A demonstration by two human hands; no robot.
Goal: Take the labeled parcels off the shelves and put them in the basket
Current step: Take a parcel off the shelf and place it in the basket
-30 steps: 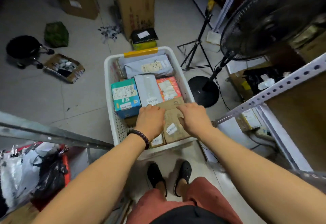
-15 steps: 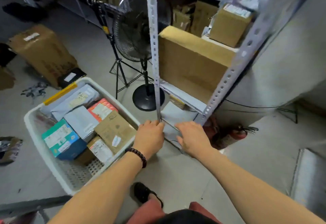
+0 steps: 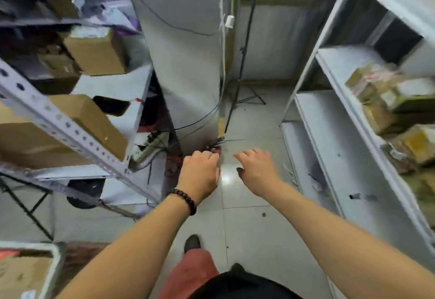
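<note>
I am standing on a pale tiled floor (image 3: pixel 249 228) in a narrow aisle, looking down past both bare forearms. A grey pillar (image 3: pixel 179 63) is rising straight ahead of me, with dark cables trailing down it. To my right a white shelving unit (image 3: pixel 329 134) is running along the aisle; blurred brown labeled parcels (image 3: pixel 386 101) are lying on its upper shelf at the far right, and the lower shelves near me are showing bare white board. To my left a perforated metal rack (image 3: pixel 58 124) is carrying cardboard boxes (image 3: pixel 96 51) on two levels, one box (image 3: pixel 101 124) tilting out over the edge. At the lower left corner, part of the white basket (image 3: pixel 56 251) is showing, with a brown parcel lying inside it.

My left hand (image 3: pixel 200 174), with a dark bead bracelet (image 3: pixel 186 201) at the wrist, is hanging palm down, fingers curled loosely, its grip holding nothing. My right hand (image 3: pixel 256 169) is hanging just beside it, apart from it, fingers spread, grip wide and empty. Both are hovering above the floor, touching no parcel.
</note>
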